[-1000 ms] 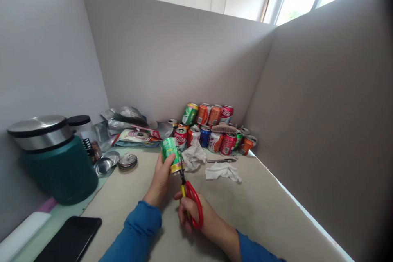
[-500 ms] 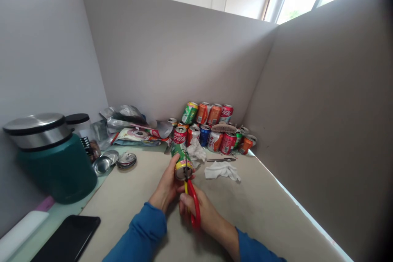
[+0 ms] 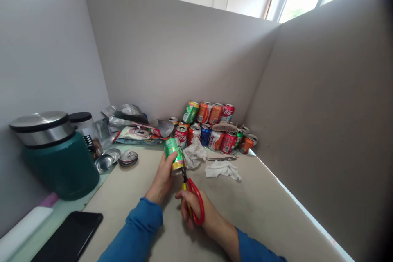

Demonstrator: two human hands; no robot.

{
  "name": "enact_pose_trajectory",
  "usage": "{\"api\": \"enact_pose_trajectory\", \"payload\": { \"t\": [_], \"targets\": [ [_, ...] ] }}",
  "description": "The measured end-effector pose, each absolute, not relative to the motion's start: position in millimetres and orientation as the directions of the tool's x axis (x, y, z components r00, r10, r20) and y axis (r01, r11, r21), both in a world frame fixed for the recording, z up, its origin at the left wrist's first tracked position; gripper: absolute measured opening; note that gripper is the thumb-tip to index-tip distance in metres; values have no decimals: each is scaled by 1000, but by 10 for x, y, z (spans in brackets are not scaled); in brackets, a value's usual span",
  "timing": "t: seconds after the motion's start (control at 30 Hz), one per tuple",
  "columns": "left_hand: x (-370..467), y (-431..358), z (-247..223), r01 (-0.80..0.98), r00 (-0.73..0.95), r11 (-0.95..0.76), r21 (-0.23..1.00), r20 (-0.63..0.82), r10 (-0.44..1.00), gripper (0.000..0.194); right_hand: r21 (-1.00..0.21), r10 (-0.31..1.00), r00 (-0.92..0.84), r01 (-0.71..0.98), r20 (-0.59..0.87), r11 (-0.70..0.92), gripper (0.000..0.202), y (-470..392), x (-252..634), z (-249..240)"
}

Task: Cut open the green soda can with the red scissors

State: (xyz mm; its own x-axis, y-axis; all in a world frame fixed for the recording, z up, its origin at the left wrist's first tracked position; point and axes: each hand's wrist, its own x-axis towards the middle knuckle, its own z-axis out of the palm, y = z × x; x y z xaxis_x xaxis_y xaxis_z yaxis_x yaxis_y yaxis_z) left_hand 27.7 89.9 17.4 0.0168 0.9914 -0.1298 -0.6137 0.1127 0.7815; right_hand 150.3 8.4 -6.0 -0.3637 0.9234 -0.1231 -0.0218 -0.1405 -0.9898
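Note:
My left hand (image 3: pixel 163 176) is wrapped round a green and yellow drink can (image 3: pixel 172 152), tilted with its yellow end toward me. In my right hand (image 3: pixel 196 206) is a pair of scissors (image 3: pixel 196 196) with red and yellow handles. Their dark blades point up and lie along the can's right side; I cannot tell whether the tips are inside the metal. Just beyond the can is a crumpled white tissue (image 3: pixel 195 153).
Behind, several drink cans (image 3: pixel 215 139) stand stacked by the back wall, a brush (image 3: pixel 224 127) among them. A craft knife (image 3: pixel 221 159) and a white cloth (image 3: pixel 222 170) lie right of centre. Leftward are can ends (image 3: pixel 104 163), a teal canister (image 3: pixel 61 168) and a black phone (image 3: pixel 69 237).
The can has moved left and turned, so its end faces me less and more of its side shows. The scissors have shifted from over the can's end to its right side.

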Motion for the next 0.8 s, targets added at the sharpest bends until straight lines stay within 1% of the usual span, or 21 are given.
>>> {"api": "enact_pose_trajectory", "payload": {
  "t": [0.07,0.17,0.27,0.4,0.5,0.57,0.67,0.8],
  "targets": [
    [330,876,191,-627,94,224,746,-213,972,26,-993,932,-349,-33,-95,-114,60,99,1502,-72],
    [387,847,206,-641,173,335,691,-295,940,28,-994,937,-341,-55,-75,-100,64,128,1494,-123],
    [406,836,205,-644,163,350,680,-324,932,29,-992,939,-329,-45,-99,-120,69,152,1484,-147],
    [410,844,200,-630,152,375,680,-366,918,34,-992,957,-261,3,-123,-127,76,170,1476,-118],
    [412,858,197,-640,132,345,687,-344,930,34,-987,976,-154,5,-157,-158,78,172,1470,-109],
    [411,867,191,-644,115,315,697,-320,941,32,-985,977,-131,-14,-169,-172,77,172,1466,-116],
    [406,885,164,-634,106,299,714,-302,947,32,-983,960,-223,-35,-166,-178,78,171,1469,-132],
    [394,908,95,-614,95,256,747,-253,963,36,-994,951,-292,-19,-100,-111,78,175,1510,-143]
  ]
}}
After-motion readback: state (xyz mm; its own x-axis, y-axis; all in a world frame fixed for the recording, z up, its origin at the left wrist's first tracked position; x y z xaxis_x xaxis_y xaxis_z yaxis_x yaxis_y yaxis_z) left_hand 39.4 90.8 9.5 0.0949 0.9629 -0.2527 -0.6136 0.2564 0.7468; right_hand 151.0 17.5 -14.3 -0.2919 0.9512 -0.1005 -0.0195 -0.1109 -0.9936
